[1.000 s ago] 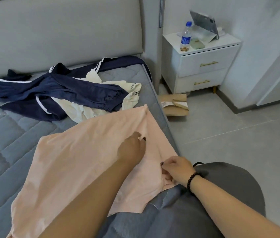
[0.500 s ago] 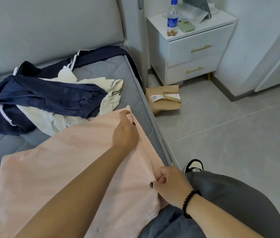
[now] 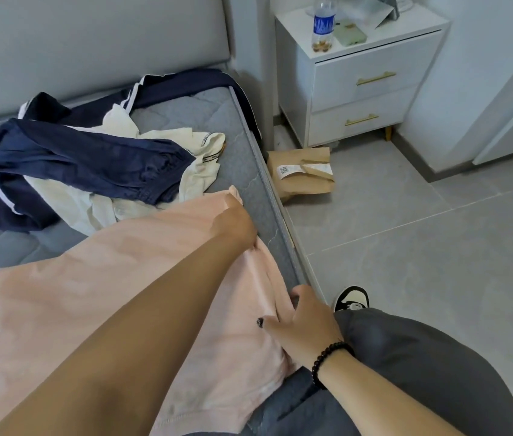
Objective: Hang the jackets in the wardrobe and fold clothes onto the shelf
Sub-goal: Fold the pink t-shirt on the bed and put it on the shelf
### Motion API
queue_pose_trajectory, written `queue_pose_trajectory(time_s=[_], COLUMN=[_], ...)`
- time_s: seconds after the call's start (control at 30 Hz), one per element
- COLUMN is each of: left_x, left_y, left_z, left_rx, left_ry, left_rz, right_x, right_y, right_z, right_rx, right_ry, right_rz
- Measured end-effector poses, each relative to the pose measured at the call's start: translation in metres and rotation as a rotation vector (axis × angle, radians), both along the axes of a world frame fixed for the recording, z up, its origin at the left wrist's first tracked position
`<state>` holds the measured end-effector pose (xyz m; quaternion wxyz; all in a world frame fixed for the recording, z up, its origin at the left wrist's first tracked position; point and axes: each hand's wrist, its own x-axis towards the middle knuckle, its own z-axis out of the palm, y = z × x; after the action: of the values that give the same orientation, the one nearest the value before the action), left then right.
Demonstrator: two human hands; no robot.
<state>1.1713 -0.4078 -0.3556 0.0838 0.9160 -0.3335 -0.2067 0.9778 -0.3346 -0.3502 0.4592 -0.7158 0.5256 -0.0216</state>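
Observation:
A pale pink garment (image 3: 98,297) lies spread across the grey mattress (image 3: 186,114), reaching its right edge. My left hand (image 3: 233,226) rests on the garment's far right corner, fingers curled into the cloth. My right hand (image 3: 305,322), with a dark bead bracelet at the wrist, pinches a fold of the same garment at its near right edge. Behind the pink cloth lie a navy jacket with white stripes (image 3: 69,162) and a cream shirt (image 3: 198,158), tangled together in a heap.
A white two-drawer nightstand (image 3: 362,80) stands right of the bed, with a water bottle (image 3: 323,25) and a phone (image 3: 350,34) on top. A brown paper parcel (image 3: 303,171) lies on the tiled floor by the bed. My shoe (image 3: 351,298) is beside the mattress edge.
The view has shifted down and left. My left hand slid along the pink garment toward its far right corner. My right hand stayed at the near edge, gathering a fold of cloth.

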Motion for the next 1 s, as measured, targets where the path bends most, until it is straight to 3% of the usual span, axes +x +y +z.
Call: queue_pose_trajectory(time_s=[0.17, 0.27, 0.47, 0.6, 0.8, 1.0], left_x=[0.013, 0.014, 0.006, 0.001, 0.038, 0.109], left_y=[0.007, 0.004, -0.02, -0.024, 0.026, 0.125], left_z=[0.017, 0.03, 0.076, 0.107, 0.135, 0.148], left_rx=[-0.145, -0.259, -0.537, -0.677, -0.66, -0.592], left_ry=[0.218, 0.326, 0.521, 0.621, 0.705, 0.582], left_rz=[-0.003, 0.029, 0.027, 0.022, 0.033, -0.003], right_x=[0.002, -0.005, -0.035, -0.048, -0.021, 0.043], right_y=[-0.005, -0.011, -0.039, -0.051, -0.019, 0.054], right_z=[0.001, 0.007, 0.035, 0.071, 0.122, 0.139], right_rx=[-0.066, -0.074, -0.286, -0.376, -0.394, -0.44], right_ry=[-0.021, -0.116, -0.218, -0.246, -0.324, -0.36], right_rz=[0.051, -0.066, -0.326, -0.365, -0.126, 0.196])
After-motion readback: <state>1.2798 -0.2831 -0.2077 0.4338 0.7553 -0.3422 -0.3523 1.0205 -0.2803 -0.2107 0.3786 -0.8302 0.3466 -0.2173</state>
